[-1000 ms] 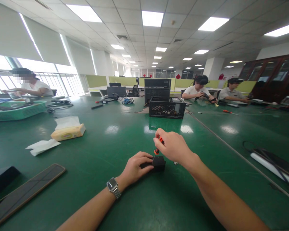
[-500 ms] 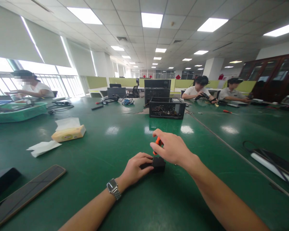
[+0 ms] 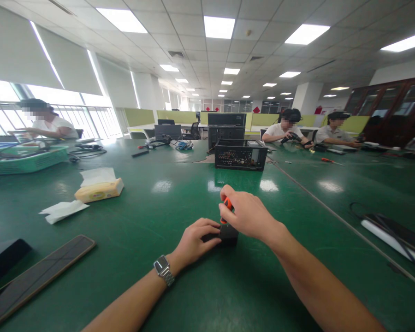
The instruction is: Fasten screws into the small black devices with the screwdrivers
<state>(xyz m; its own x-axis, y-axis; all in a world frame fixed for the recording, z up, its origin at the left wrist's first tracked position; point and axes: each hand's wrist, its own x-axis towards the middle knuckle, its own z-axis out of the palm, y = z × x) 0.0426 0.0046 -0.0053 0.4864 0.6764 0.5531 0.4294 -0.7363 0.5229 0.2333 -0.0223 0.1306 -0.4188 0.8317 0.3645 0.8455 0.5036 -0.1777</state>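
A small black box point(image 3: 229, 235) lies on the green tabletop in front of me. My left hand point(image 3: 198, 237), a watch on its wrist, grips the box from its left side with thumb and fingers. In my right hand point(image 3: 247, 212) is a screwdriver point(image 3: 227, 203) with an orange and black handle. The fingers curl around the handle, and the tool stands nearly upright with its lower end at the top of the box. The contact point of its tip is too small to make out.
Beyond my hands stands an open black computer case point(image 3: 241, 156). To the left are a tissue pack point(image 3: 100, 190), a green basket point(image 3: 38, 161) and a phone-like slab point(image 3: 44, 272). A white-edged device point(image 3: 390, 240) and another screwdriver point(image 3: 328, 160) lie right. Several people sit farther off.
The fingers of my right hand have shifted slightly around the screwdriver handle. My left hand stays on the black box, which has not visibly moved.
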